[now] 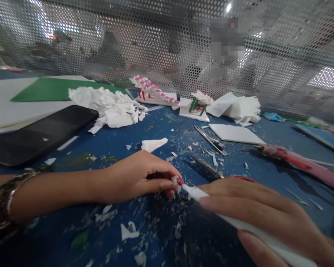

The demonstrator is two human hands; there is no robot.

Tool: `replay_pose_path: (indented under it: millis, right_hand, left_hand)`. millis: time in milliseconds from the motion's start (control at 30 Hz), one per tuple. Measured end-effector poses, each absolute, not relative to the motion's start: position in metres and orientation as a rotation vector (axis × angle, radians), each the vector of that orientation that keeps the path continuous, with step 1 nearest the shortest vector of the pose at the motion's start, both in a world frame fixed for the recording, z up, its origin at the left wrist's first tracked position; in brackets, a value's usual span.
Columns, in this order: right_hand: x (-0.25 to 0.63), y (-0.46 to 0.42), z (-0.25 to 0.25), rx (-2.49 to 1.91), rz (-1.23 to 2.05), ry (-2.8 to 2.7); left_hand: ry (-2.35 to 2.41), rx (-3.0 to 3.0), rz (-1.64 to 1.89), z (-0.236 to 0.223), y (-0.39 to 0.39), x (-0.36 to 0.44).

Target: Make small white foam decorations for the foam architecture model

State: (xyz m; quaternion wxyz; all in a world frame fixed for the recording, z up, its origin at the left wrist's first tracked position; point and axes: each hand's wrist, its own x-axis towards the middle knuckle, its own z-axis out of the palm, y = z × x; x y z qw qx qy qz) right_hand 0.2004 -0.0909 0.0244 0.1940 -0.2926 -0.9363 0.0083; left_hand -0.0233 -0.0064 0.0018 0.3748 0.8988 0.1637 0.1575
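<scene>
The head view is showing two hands working above one blue table (119, 142) strewn with white scraps too many to count. Nearest, the right hand (269, 205) is holding one white pen-like tool (256, 231), its fingers closing round the barrel. The tool's tip is touching one small red-and-white piece (179, 180), which the left hand (140, 176) is pinching between thumb and forefinger just above the table. Beyond the hands, one pair of scissors (207, 167) is lying near one pair of tweezers (210, 140); one black phone (44, 133) is resting at left and one pink tool (308, 165) at right. Farther off, one white card (236, 134) is lying flat, and two small models are standing: one pink-and-white with red posts (156, 91), one with green posts (200, 99). Two white paper piles (108, 105) are flanking them. One perforated metal panel (167, 44) is rising behind.
</scene>
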Motion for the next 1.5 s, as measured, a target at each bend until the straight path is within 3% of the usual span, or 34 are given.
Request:
replay_pose_path:
  millis: [1500]
  right_hand:
    - [0.185,-0.091,0.034,-0.804,0.07,-2.638]
  left_hand:
    - [0.498,2.335,0.443,-0.001,-0.006,-0.023]
